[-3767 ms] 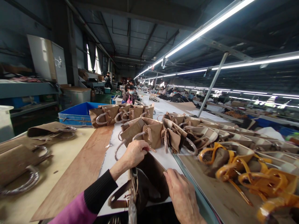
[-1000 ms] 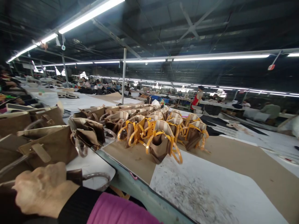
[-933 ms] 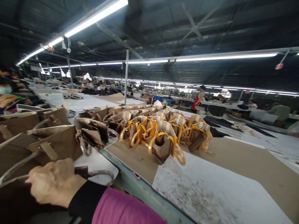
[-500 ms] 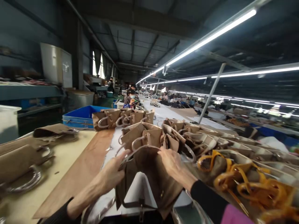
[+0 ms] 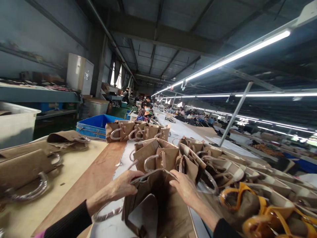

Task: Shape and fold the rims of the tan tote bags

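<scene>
An open brown handbag (image 5: 170, 211) stands in front of me, its mouth spread and facing me. My left hand (image 5: 122, 186) pinches the bag's far rim at its left corner, thumb on one side and fingers on the other. Gripping the same rim farther right is my right hand (image 5: 184, 188), its fingers partly hidden behind the edge. A pale grey panel (image 5: 146, 213) shows inside the bag at the left. The plastic-wrapped handle (image 5: 109, 214) sticks out at the bag's left side. The bag's near edge runs out of the frame.
Several brown handbags (image 5: 170, 157) stand close beyond my hands, with more rows to the right. Bags with orange handles (image 5: 269, 215) are at the lower right. Other bags (image 5: 24, 168) lie on the left table. A blue crate (image 5: 94, 127) and a seated co-worker (image 5: 146, 110) are farther back.
The view has shifted, so the scene sits lower and farther right. The bag's near edge has dropped mostly out of frame, and the pale panel leans differently. Both hands keep to the rim.
</scene>
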### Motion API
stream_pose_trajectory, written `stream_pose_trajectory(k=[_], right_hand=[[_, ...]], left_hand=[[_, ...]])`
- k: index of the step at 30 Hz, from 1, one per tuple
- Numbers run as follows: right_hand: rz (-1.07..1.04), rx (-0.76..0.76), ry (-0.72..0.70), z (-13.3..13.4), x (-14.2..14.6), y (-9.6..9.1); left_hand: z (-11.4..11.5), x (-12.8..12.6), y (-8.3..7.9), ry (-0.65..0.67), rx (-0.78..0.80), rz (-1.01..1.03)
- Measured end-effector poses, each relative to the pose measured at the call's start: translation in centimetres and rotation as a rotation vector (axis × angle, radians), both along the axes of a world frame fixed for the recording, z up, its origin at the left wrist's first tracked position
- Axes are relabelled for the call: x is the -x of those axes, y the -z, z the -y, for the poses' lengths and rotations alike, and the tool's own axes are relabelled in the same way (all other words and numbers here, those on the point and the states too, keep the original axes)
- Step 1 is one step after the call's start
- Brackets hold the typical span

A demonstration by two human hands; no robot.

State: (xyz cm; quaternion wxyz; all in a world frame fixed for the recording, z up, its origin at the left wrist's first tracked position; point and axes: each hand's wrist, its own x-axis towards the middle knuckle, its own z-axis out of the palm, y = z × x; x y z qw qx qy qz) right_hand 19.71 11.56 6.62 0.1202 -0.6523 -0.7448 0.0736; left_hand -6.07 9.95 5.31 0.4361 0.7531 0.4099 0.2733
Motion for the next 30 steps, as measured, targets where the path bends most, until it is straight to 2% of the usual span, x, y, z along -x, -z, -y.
stream_pose_trajectory(k=[8,12,18,23,30], right_hand=[[0.128,-0.062,0.003,-1.1,1.0,0.4],[0.141,-0.056,-0.059,-1.5,0.2,0.5],[0.070,-0.018,-0.157,-2.6,-0.9,0.9],[0.034,-0.005,-0.192,-3.1,-1.5,1.6],[0.030,0.056,-0.231,-3.5,-1.9,1.5]], left_hand=[[-0.8,-0.5,2.0,-0.111,-0.021,0.032],[-2.0,0.6,2.0,-0.050,-0.018,0.021],[-4.2,2.3,2.6,0.000,0.104,0.058],[-4.4,2.6,3.6,0.025,0.062,0.137],[-4.9,3.2,4.0,0.026,0.113,0.130]])
